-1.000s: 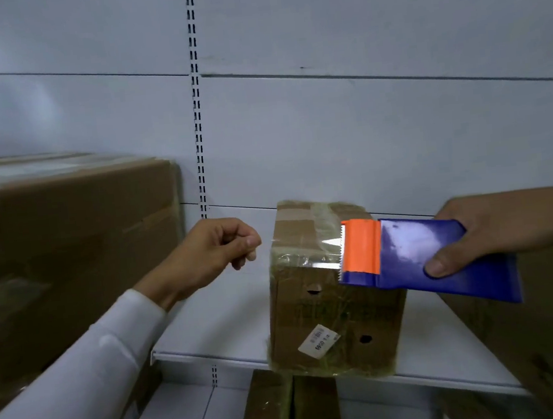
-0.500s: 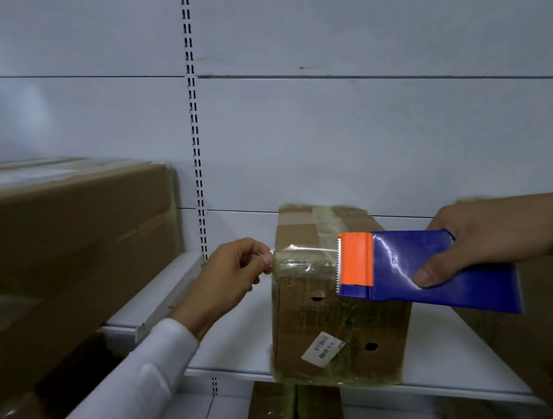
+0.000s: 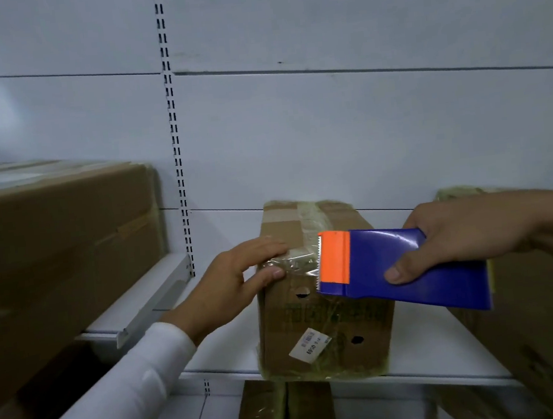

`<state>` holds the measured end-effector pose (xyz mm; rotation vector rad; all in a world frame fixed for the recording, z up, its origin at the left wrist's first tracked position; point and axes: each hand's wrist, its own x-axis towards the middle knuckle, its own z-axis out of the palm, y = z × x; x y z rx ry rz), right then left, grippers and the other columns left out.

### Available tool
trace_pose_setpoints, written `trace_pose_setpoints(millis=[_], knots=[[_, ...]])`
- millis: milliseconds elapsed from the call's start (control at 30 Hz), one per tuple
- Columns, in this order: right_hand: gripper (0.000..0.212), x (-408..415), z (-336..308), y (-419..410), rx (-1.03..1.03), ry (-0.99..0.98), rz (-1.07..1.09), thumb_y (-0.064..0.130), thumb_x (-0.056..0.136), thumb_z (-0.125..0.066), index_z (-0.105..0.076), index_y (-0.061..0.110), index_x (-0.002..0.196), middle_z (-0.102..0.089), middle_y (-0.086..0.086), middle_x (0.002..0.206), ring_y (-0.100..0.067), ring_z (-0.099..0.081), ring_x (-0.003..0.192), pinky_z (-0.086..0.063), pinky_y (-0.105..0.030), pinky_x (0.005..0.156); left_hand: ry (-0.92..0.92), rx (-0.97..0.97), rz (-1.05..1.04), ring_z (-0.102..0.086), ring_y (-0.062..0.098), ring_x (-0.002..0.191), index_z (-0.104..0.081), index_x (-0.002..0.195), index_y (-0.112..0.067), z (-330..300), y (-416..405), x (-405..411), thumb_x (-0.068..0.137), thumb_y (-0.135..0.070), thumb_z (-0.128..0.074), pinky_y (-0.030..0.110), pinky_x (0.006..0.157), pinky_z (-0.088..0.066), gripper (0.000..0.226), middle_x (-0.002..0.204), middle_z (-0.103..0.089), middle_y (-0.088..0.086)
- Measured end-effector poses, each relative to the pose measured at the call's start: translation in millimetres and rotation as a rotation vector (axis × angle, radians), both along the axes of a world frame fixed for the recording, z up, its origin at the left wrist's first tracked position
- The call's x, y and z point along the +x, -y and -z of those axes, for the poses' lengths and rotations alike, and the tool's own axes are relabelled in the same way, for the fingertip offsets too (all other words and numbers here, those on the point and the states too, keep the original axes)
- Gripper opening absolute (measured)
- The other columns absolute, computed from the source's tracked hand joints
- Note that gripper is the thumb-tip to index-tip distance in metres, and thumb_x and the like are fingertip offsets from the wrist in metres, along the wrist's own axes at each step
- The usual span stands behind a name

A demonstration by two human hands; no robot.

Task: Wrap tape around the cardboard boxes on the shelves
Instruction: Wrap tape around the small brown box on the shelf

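Observation:
A small cardboard box (image 3: 323, 319), wrapped in clear tape and bearing a white label, stands on the white shelf (image 3: 428, 357). My left hand (image 3: 238, 280) lies over its upper left corner, fingers flat on top and thumb on the front face, pressing down a strip of clear tape (image 3: 299, 263). That strip runs right to the toothed orange edge of a blue tape dispenser (image 3: 399, 268). My right hand (image 3: 466, 235) grips the dispenser's body just in front of the box's upper right part.
A large cardboard box (image 3: 59, 250) fills the shelf at the left. Another box (image 3: 542, 319) stands at the right, behind my right hand. More boxes (image 3: 281, 411) sit on the shelf below. A slotted upright (image 3: 176, 151) runs down the white back wall.
My left hand moved right from pinching the tape end in the air to pressing it flat on the box's corner. The dispenser shifted slightly right.

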<state>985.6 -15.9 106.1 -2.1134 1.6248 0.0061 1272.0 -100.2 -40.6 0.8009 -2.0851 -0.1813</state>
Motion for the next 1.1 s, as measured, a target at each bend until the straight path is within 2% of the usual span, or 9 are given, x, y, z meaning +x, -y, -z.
trace_pose_setpoints(millis=[167, 300, 367, 567, 700, 800, 933, 1000, 1100], knots=[[0.06, 2, 1, 0, 0.035, -0.027, -0.008, 0.061, 0.073, -0.071, -0.068, 0.008, 0.101, -0.075, -0.008, 0.091, -0.023, -0.073, 0.084, -0.054, -0.025, 0.069, 0.227, -0.082, -0.05, -0.043, -0.004, 0.124, -0.047, 0.137, -0.031, -25, -1, -2, 0.086, -0.066, -0.046, 0.016, 0.102, -0.034, 0.062, 0.137, -0.051, -0.014], [0.053, 2, 2, 2, 0.057, -0.02, 0.008, 0.057, 0.077, -0.07, -0.068, 0.01, 0.102, -0.075, -0.007, 0.093, -0.025, -0.073, 0.088, -0.055, -0.027, 0.073, 0.481, -0.105, 0.017, -0.043, 0.009, 0.13, -0.043, 0.141, -0.022, -33, 11, -23, 0.095, -0.059, -0.028, 0.028, 0.107, -0.036, 0.061, 0.142, -0.048, -0.006], [0.048, 1, 3, 2, 0.071, -0.018, 0.003, 0.053, 0.08, -0.067, -0.067, 0.011, 0.103, -0.075, -0.007, 0.095, -0.024, -0.072, 0.089, -0.054, -0.026, 0.072, 0.494, -0.114, -0.005, -0.043, 0.01, 0.131, -0.045, 0.141, -0.022, -27, 16, -21, 0.096, -0.06, -0.022, 0.034, 0.107, -0.038, 0.063, 0.143, -0.049, -0.006], [0.051, -16, 1, 5, 0.072, 0.018, -0.078, 0.057, 0.068, -0.069, -0.069, 0.014, 0.097, -0.076, -0.004, 0.089, -0.019, -0.072, 0.079, -0.055, -0.026, 0.069, 0.465, -0.168, -0.013, -0.051, 0.011, 0.124, -0.051, 0.135, -0.026, -24, 21, 0, 0.099, -0.057, -0.026, 0.026, 0.106, -0.039, 0.054, 0.138, -0.053, -0.006], [0.041, -60, 0, 1, 0.066, 0.07, -0.075, 0.048, 0.078, -0.075, -0.07, 0.009, 0.09, -0.075, -0.006, 0.079, -0.014, -0.069, 0.067, -0.05, -0.022, 0.061, 0.439, -0.21, -0.038, -0.054, 0.011, 0.121, -0.046, 0.138, -0.029, -18, 22, 28, 0.1, -0.052, -0.028, 0.029, 0.103, -0.043, 0.047, 0.136, -0.052, -0.012], [0.035, -81, 8, 8, 0.082, 0.067, -0.029, 0.037, 0.083, -0.069, -0.069, 0.003, 0.094, -0.075, -0.008, 0.082, -0.013, -0.069, 0.067, -0.05, -0.021, 0.061, 0.486, -0.222, -0.039, -0.056, 0.015, 0.119, -0.045, 0.136, -0.029, -22, 20, 21, 0.1, -0.053, -0.027, 0.031, 0.1, -0.047, 0.047, 0.136, -0.055, -0.006], [0.042, -91, 24, 21, 0.062, 0.052, -0.032, 0.046, 0.078, -0.071, -0.07, 0.008, 0.095, -0.076, -0.008, 0.087, -0.016, -0.07, 0.072, -0.052, -0.026, 0.067, 0.542, -0.213, -0.024, -0.055, 0.014, 0.12, -0.051, 0.132, -0.024, -29, 17, 6, 0.1, -0.053, -0.03, 0.028, 0.1, -0.044, 0.048, 0.134, -0.057, -0.004], [0.038, -94, 29, 24, 0.052, 0.096, -0.034, 0.046, 0.078, -0.072, -0.071, 0.011, 0.093, -0.076, -0.007, 0.086, -0.015, -0.07, 0.071, -0.052, -0.026, 0.067, 0.554, -0.202, -0.051, -0.058, 0.015, 0.114, -0.052, 0.129, -0.025, -33, 13, 4, 0.098, -0.057, -0.029, 0.03, 0.094, -0.048, 0.05, 0.129, -0.06, -0.005], [0.032, -96, 35, 29, 0.061, 0.149, -0.06, 0.051, 0.075, -0.074, -0.072, 0.021, 0.085, -0.076, -0.004, 0.085, -0.017, -0.07, 0.074, -0.053, -0.029, 0.07, 0.676, -0.247, -0.199, -0.063, 0.019, 0.087, -0.058, 0.111, -0.025, -52, 0, -15, 0.09, -0.073, -0.019, 0.035, 0.077, -0.051, 0.065, 0.103, -0.065, -0.006]])
